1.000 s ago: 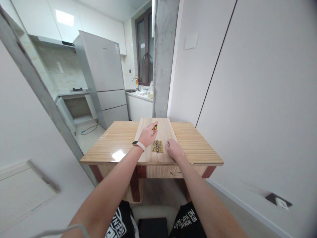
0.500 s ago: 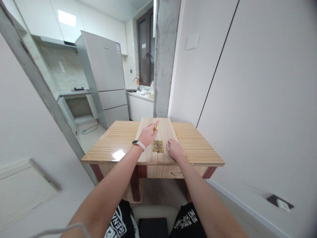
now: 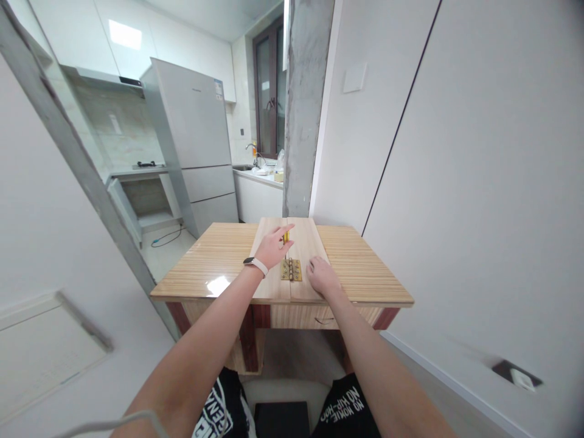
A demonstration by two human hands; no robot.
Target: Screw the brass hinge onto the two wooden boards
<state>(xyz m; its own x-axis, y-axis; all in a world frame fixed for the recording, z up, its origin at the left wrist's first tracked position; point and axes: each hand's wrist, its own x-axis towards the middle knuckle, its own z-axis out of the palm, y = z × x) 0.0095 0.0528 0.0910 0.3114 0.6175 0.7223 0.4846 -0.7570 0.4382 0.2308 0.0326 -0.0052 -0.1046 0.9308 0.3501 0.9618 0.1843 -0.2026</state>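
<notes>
My left hand, with a pale watch band at the wrist, is at a screwdriver with a yellow handle. The handle stands upright between its thumb and forefinger; the other fingers are partly hidden. The shaft comes down to the upper part of a brass hinge. That hinge lies opened flat across the seam of two pale boards, the left board and the right board. My right hand rests on the right board beside the hinge, fingers curled in. What they hold, if anything, is hidden.
Both boards lie on a wood-grain table with a drawer at its front. A white wall stands close on the right, a grey pillar behind. Farther left is a kitchen with a fridge.
My left hand's thumb and forefinger have shifted slightly at the screwdriver, and more of the yellow handle shows. The right hand and boards stay in place.
</notes>
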